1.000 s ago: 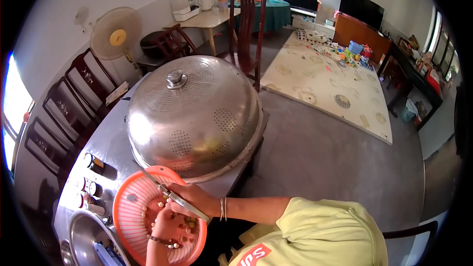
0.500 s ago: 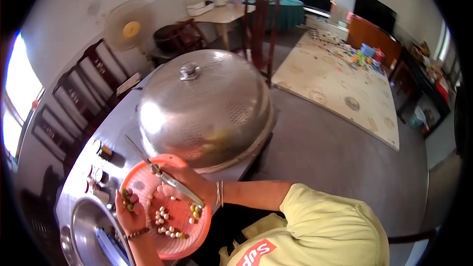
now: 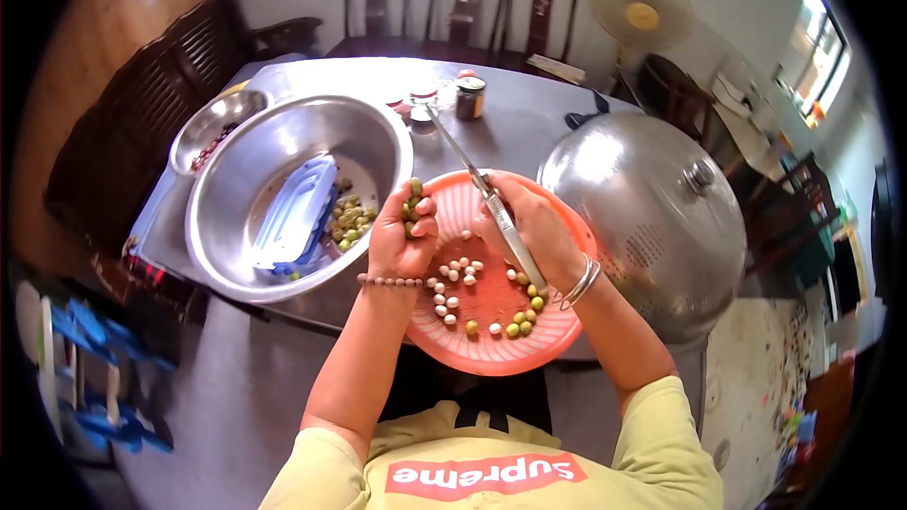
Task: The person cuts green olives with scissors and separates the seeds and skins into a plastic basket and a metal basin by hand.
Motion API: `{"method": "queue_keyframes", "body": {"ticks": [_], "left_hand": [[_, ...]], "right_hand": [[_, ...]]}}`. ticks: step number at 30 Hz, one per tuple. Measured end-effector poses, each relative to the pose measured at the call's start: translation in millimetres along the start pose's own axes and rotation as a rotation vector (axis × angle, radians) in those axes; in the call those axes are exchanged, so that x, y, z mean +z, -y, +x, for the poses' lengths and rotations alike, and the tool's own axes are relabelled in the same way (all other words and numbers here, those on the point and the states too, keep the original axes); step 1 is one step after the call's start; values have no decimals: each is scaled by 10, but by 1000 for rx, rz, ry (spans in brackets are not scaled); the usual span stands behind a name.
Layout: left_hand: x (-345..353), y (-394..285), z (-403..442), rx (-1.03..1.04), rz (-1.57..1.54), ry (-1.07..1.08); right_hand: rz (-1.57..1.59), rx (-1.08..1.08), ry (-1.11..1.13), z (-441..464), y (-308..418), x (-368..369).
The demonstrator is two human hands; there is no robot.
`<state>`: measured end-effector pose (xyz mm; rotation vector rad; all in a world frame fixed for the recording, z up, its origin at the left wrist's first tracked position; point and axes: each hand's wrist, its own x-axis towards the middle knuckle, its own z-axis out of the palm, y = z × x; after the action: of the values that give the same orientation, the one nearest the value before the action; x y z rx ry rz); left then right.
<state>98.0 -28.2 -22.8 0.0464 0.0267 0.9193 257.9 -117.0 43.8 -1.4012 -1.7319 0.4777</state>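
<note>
My left hand [image 3: 404,231] is curled round several small green oval fruits [image 3: 413,208] above the left side of an orange plastic basket [image 3: 557,340]. A slim knife [image 3: 501,217] with a silvery handle is gripped in my right hand [image 3: 534,231], over the basket's right part. Its narrow end points up and away, past the far rim. In the basket lie several white oval pieces [image 3: 453,269] and several green-yellow fruits [image 3: 520,326]. My right fingertips are partly hidden behind the knife.
To the left stands a large steel basin [image 3: 213,217] with a blue plastic tray [image 3: 298,208] and more green fruits [image 3: 351,222]. Behind it is a smaller steel bowl [image 3: 189,137]. A big steel dome lid [image 3: 605,170] is at the right. Jars [image 3: 470,97] stand on the grey table [image 3: 529,99].
My view has swung left, bringing the basin and the chairs into sight. The left hand's fingers have curled further round the green fruits. My right hand still holds the knife over the basket.
</note>
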Motion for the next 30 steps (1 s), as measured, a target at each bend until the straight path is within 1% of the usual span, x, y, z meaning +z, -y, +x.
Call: {"method": "queue_keyframes", "body": {"ticks": [1,3,6,8,9,10,12,13,14,16,18,19,22,24,26,30], "left_hand": [[1,-35,-39,29,9,44],[0,-95,-79,108,70,63],[126,-162,-145,167,121,51],[201,-235,-150,221,241,45],[195,-327,-132,212,273,91],[304,-388,-163,233,341,36],[359,-590,-152,256,493,29],[441,-657,-174,268,581,-20],[420,-773,-174,255,636,1],[408,-951,-153,241,689,1],[413,-1046,-179,224,709,-10],[409,-1071,-203,237,731,-65],[310,-1161,-224,208,771,-89],[241,-1193,-217,198,756,-119],[190,-1222,-198,161,760,-116],[106,-1259,-141,139,704,-82]], "right_hand": [[-9,12,35,25,61,17],[-25,31,113,84,176,38],[-54,-28,139,162,160,136],[-81,-59,152,216,166,194],[-89,-72,142,245,164,227],[-95,-85,132,276,160,262],[-119,-112,127,358,164,323],[-157,-104,140,404,180,352],[-195,-95,152,450,193,388],[-227,-146,120,522,188,499],[-258,-219,97,561,179,607],[-289,-210,92,563,172,670],[-325,-222,127,573,83,783],[-337,-206,138,558,52,847],[-335,-156,159,561,65,879],[-331,-140,162,601,63,915]]}}
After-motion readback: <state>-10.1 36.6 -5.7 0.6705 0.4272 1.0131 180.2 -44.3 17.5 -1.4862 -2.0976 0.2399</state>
